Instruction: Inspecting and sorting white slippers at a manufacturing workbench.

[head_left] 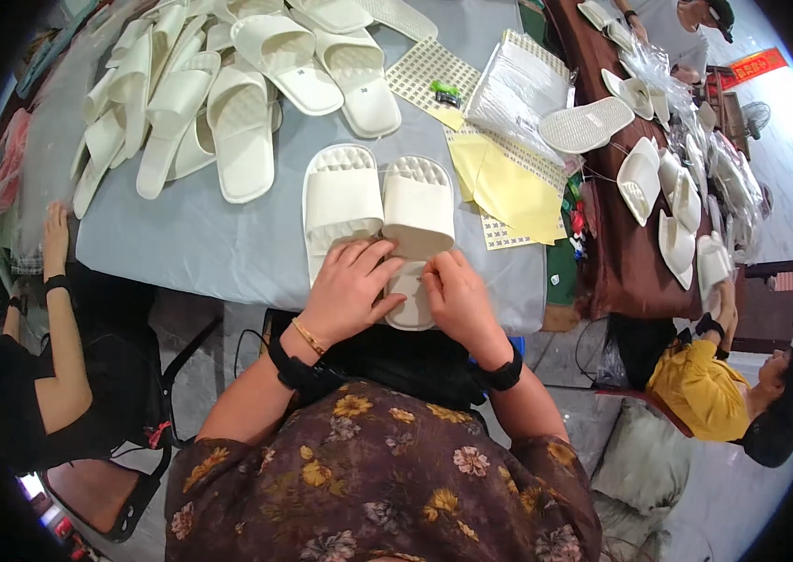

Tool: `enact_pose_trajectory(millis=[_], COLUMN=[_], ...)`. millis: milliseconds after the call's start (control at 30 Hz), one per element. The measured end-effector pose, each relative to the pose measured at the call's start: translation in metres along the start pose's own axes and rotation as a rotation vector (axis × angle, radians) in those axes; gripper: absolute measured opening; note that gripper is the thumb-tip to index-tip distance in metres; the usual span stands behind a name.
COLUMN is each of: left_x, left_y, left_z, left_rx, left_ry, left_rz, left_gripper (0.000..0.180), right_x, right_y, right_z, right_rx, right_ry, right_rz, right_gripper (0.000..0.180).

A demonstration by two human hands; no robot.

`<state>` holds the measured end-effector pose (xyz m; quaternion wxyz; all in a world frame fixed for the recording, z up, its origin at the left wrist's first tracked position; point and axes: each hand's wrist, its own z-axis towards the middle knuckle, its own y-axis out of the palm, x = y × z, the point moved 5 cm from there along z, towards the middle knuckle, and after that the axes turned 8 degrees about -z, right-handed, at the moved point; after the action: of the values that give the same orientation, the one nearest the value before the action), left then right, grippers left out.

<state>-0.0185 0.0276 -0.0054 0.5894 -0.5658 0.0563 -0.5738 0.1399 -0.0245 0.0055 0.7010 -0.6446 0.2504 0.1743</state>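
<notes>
Two cream slippers lie side by side at the table's front edge: the left slipper [344,199] and the right slipper [418,208], toes pointing away from me. Across the left slipper's heel part rests my left hand [352,288], its fingers apart and reaching onto the right slipper. My right hand [460,298] is at that slipper's heel, thumb and fingers curled together at the insole. Anything between those fingertips is hidden. Past the slippers lie yellow backing sheets [513,192] and a sticker sheet [429,77] with rows of small labels.
A heap of cream slippers [245,117] covers the back left of the grey-covered table [200,248]. A clear plastic packet [520,94] and a single slipper [587,125] lie at right. People sit on both sides; the yellow-sleeved person [701,389] handles slippers at a brown-covered table [616,262].
</notes>
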Motion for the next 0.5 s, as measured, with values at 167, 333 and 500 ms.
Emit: enact_pose_trajectory(millis=[167, 333, 500], left_x=[0.003, 0.0, -0.003], left_y=[0.0, -0.003, -0.001], left_z=[0.001, 0.0, 0.001], left_rx=[0.006, 0.008, -0.016], left_ry=[0.007, 0.009, -0.001], left_rz=[0.002, 0.001, -0.027], left_gripper=[0.045, 0.045, 0.045], right_x=[-0.007, -0.015, -0.005], right_y=[0.002, 0.008, 0.008], right_z=[0.005, 0.013, 0.014], right_rx=[0.022, 0.047, 0.153], right_ry=[-0.042, -0.081, -0.071], right_rz=[-0.16, -0.27, -0.218], right_gripper=[0.008, 0.009, 0.013])
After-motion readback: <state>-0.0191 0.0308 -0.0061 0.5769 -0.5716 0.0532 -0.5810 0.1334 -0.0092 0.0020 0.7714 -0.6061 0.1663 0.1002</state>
